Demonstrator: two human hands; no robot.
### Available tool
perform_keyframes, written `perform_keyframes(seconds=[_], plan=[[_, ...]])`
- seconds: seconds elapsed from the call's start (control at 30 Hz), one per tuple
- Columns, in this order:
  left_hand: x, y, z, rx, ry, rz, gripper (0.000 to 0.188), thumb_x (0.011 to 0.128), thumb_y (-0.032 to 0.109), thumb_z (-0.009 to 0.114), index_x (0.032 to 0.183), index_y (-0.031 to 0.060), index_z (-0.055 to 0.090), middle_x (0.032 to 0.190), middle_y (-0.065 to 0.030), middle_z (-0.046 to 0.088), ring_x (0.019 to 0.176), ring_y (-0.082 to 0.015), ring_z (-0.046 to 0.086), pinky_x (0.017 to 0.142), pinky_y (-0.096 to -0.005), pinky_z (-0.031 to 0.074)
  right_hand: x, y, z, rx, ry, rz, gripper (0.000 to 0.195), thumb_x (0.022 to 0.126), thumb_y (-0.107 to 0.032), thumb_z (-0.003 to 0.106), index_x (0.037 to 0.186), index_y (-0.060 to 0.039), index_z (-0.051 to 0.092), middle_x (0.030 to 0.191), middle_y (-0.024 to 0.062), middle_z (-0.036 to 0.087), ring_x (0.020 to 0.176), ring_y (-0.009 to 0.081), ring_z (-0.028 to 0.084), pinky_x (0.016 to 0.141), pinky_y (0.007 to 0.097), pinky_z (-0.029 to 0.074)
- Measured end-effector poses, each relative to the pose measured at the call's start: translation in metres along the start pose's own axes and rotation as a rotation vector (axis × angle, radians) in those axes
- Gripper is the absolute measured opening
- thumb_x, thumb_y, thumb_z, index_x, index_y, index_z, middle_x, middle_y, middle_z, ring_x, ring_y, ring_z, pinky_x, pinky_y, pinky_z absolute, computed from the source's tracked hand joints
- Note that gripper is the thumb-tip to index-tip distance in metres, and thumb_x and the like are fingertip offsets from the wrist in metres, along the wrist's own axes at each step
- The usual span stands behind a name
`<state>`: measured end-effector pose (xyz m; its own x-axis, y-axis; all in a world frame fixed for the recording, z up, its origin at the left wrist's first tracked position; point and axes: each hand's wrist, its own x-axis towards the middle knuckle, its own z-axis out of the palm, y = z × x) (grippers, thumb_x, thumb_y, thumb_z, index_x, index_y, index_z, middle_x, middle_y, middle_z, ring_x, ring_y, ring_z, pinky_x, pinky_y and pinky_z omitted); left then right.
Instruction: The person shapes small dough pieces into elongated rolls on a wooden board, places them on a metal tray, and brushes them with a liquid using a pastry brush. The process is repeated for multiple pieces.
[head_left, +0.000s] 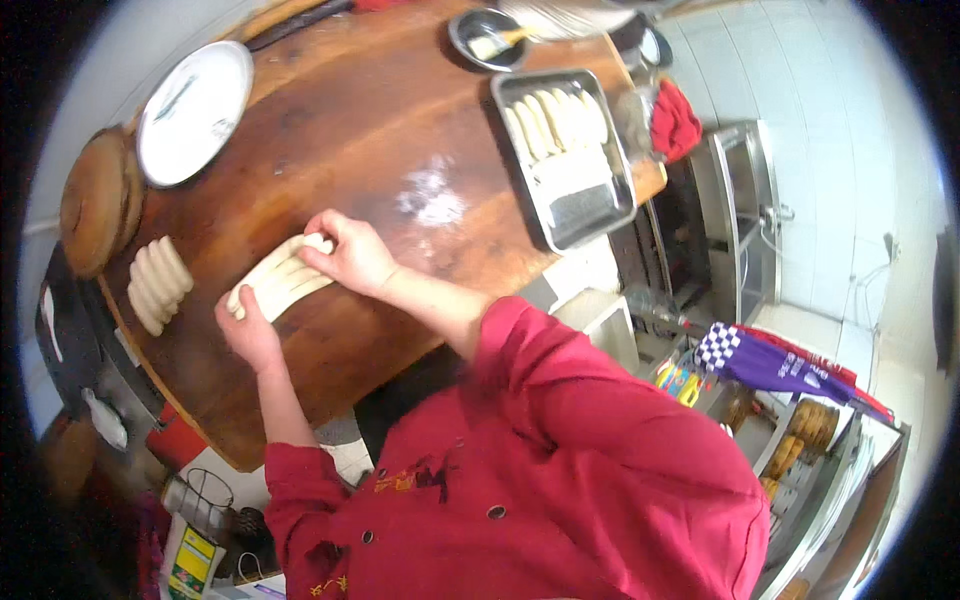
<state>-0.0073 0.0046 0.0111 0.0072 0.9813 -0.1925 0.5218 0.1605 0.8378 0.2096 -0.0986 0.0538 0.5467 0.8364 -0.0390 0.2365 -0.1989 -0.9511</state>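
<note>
Several pale dough strips (281, 281) lie side by side on the wooden worktop before me. My left hand (251, 326) pinches their near left ends between thumb and fingers. At the opposite end, my right hand (351, 253) grips the strips, with a rounded dough tip showing between thumb and forefinger. Left of my hands sits another row of dough strips (159, 285), touching one another. Toward the far right stands a metal tray (577, 219) holding more rows of long dough strips (556, 124), its near part showing dark bare metal.
White flour (431, 193) is scattered mid-worktop (337, 165). A dark bowl (480, 30) with a pastry brush (491, 45) stands beyond the tray. A white oval plate (196, 112) and round wooden lids (97, 199) line the left edge. A red cloth (675, 120) lies at right.
</note>
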Motion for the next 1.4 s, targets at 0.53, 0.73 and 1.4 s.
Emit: perform_keyframes(seconds=[0.53, 0.73, 1.4], plan=[[-0.334, 0.180, 0.394, -0.043, -0.715, -0.129, 0.039, 0.100, 0.022, 0.078, 0.126, -0.0030, 0.063, 0.103, -0.0188, 0.076, 0.066, -0.0223, 0.073, 0.060, -0.0406, 0.059, -0.094, 0.192, -0.550, -0.518, 0.000, 0.274, 0.041, 0.096, -0.038, 0.082, 0.123, -0.0096, 0.072, 0.088, 0.0172, 0.080, 0.088, 0.0348, 0.081, 0.082, 0.0462, 0.062], [-0.341, 0.183, 0.402, 0.347, -0.746, -0.092, 0.043, 0.100, 0.027, 0.073, 0.130, -0.0021, 0.063, 0.110, -0.0244, 0.077, 0.082, -0.0327, 0.079, 0.078, -0.0451, 0.063, -0.102, 0.220, -0.559, -0.521, -0.094, 0.287, 0.036, 0.097, -0.034, 0.079, 0.122, -0.0094, 0.070, 0.095, 0.0206, 0.079, 0.095, 0.0413, 0.078, 0.086, 0.0512, 0.061], [-0.348, 0.186, 0.371, 0.860, -0.532, 0.977, 0.060, 0.084, 0.032, 0.086, 0.136, 0.0104, 0.067, 0.148, -0.0119, 0.061, 0.145, -0.0343, 0.052, 0.120, -0.0507, 0.043, -0.110, 0.195, -0.582, -1.015, -0.301, -0.218, 0.053, 0.085, -0.030, 0.086, 0.134, -0.0190, 0.071, 0.128, 0.0060, 0.071, 0.120, 0.0288, 0.067, 0.103, 0.0507, 0.050]])
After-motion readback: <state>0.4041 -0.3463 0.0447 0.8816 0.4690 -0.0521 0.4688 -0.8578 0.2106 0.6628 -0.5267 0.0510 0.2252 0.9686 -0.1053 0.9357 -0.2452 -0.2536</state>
